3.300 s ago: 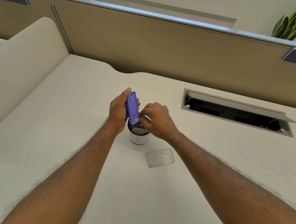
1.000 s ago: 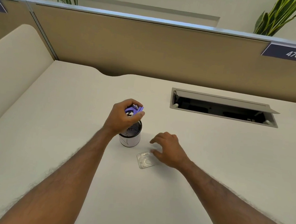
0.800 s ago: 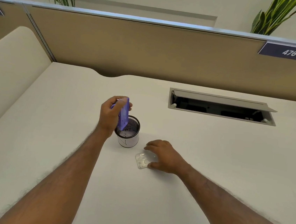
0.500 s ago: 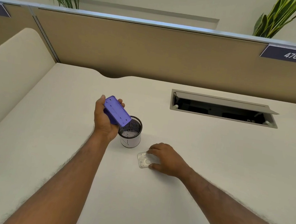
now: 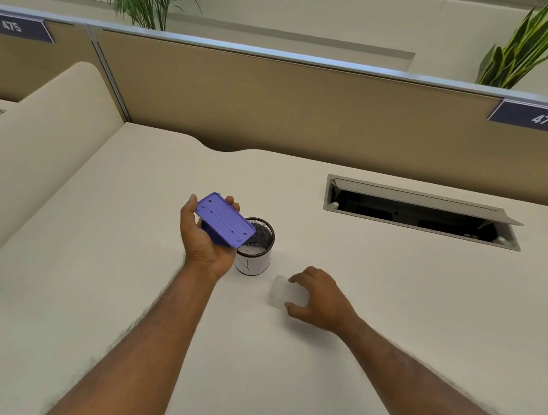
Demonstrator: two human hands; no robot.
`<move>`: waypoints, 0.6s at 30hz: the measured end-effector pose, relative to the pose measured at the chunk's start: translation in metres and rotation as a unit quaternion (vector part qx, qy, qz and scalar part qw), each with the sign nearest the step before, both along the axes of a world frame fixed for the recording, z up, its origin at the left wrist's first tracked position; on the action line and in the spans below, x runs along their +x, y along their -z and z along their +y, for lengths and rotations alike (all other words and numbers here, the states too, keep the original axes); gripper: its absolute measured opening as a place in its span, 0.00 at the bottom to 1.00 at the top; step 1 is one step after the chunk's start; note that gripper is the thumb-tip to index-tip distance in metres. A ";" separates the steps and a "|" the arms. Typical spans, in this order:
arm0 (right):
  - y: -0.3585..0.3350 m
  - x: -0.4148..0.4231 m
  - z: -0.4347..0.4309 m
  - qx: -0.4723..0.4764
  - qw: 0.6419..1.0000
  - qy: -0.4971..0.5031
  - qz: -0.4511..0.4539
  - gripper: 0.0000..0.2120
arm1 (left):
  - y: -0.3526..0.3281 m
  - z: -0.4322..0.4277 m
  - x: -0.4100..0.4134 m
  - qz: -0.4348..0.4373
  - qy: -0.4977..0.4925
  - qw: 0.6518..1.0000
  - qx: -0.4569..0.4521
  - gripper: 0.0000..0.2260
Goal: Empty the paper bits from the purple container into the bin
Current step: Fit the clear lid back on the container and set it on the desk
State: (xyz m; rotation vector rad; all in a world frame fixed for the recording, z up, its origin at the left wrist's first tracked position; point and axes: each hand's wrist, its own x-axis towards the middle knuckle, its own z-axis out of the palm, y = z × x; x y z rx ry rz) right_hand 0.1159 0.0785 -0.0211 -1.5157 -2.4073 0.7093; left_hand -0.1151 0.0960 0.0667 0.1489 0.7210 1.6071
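Note:
My left hand (image 5: 206, 244) grips the purple container (image 5: 225, 219), a flat rectangular box. It is held tilted just left of and above the bin, flat face up. The bin (image 5: 255, 248) is a small round mesh cup with a white lower wall, standing on the desk; white paper bits lie inside it. My right hand (image 5: 320, 298) rests on the desk to the right of the bin, fingers curled around a clear plastic lid (image 5: 282, 292). The lid is blurred, and whether it is lifted off the desk I cannot tell.
The cream desk (image 5: 90, 272) ends at a tan partition (image 5: 276, 106) at the back. An open cable hatch (image 5: 421, 212) is set in the desk at the back right. A raised curved panel (image 5: 28, 154) borders the left side.
My left hand has turned the purple container from upside down over the bin to flat face up, left of it. My right hand has dropped from the bin to the clear lid and closed on it.

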 end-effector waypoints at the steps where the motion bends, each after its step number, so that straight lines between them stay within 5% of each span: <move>1: -0.004 0.001 -0.002 -0.017 0.998 0.037 0.053 0.23 | 0.000 -0.002 0.000 0.001 0.003 1.000 0.002 0.20; 5: -0.030 0.001 -0.006 -0.092 0.960 0.138 0.225 0.13 | -0.002 -0.012 0.001 -0.004 0.012 1.000 0.014 0.20; 10: -0.075 -0.005 -0.009 -0.237 0.837 0.201 0.451 0.20 | -0.004 -0.026 0.011 -0.010 0.027 1.000 0.012 0.19; 14: -0.101 -0.008 -0.016 -0.310 0.745 0.198 0.557 0.15 | -0.003 -0.043 0.027 -0.005 0.037 0.999 0.008 0.19; 18: -0.118 -0.009 -0.022 -0.291 0.775 0.164 0.536 0.09 | -0.001 -0.058 0.040 0.004 0.054 0.999 -0.006 0.21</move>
